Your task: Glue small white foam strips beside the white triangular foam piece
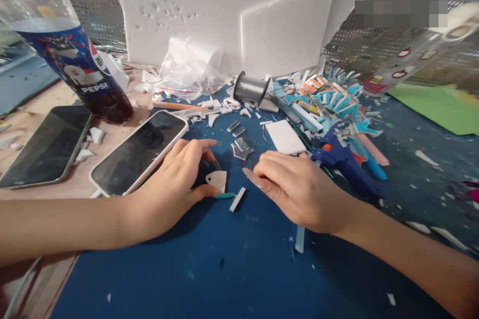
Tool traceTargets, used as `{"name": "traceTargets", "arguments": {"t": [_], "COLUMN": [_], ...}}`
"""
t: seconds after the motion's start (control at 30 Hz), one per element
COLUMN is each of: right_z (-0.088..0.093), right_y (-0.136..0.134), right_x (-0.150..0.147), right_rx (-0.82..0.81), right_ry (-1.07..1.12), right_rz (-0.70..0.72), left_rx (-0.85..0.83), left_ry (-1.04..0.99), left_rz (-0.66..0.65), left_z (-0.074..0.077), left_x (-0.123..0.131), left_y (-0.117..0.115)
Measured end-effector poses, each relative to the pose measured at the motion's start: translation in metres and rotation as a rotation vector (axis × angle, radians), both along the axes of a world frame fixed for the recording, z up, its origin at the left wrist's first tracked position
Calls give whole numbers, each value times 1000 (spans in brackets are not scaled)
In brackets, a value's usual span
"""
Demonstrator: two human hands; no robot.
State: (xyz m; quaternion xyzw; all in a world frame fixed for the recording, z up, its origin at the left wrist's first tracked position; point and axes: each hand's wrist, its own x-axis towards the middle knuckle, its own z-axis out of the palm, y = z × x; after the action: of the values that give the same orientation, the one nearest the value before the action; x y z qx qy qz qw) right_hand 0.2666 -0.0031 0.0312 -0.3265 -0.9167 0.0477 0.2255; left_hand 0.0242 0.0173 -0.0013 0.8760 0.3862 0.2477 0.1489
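Note:
My left hand (175,172) curves round a small white piece shaped like a fish head (217,180), with a black dot on it. Its thumb lies along the piece's lower edge and a fingertip meets the upper edge; the index finger is lifted. Beside the thumb's green nail is a short white strip (237,199). My right hand (299,187) is closed above the mat, thumb against the curled fingers; whatever it may hold is hidden. A pale narrow strip (300,239) shows below it. Small grey pieces (242,147) lie between and beyond the hands.
A blue mat (179,279) covers the middle. Left stand two phones (140,152) and a Pepsi bottle (80,70). Behind are a spool (252,88), a plastic bag (190,72) and white foam board (187,5). A blue glue gun (350,167), white block (285,137) and scraps lie right.

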Motion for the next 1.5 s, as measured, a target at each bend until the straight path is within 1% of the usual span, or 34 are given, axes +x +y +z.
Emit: {"name": "traceTargets", "arguments": {"t": [0.1,0.17,0.37,0.47,0.57,0.77,0.9,1.03,1.2,1.5], "right_z": [7,7,-2,-5,-5,-6,-5,-6,-7,0], "right_y": [-8,-14,-27,-28,-28,-26,-29,-33,-30,-27], "right_x": [0,-3,-14,-16,-15,-12,-12,-12,-11,-6], "right_rx": [-105,-144,-161,-141,-169,-289,-344,-344,-354,-433], "right_ry": [71,74,27,37,23,41,58,74,75,55], "right_rz": [-13,-44,-210,-256,-252,-227,-238,-263,-263,-251], "left_rx": [12,13,34,45,47,36,25,16,10,78], "left_ry": [-7,-3,37,41,43,32,25,9,8,8], "left_rz": [-6,-5,8,6,1,-3,-6,-6,-7,-28], "left_z": [0,1,4,4,4,4,5,5,5,7], "left_x": [0,1,3,3,3,2,2,2,1,4], "left_y": [0,0,-2,-2,-2,-2,-2,-3,-4,-5]}}
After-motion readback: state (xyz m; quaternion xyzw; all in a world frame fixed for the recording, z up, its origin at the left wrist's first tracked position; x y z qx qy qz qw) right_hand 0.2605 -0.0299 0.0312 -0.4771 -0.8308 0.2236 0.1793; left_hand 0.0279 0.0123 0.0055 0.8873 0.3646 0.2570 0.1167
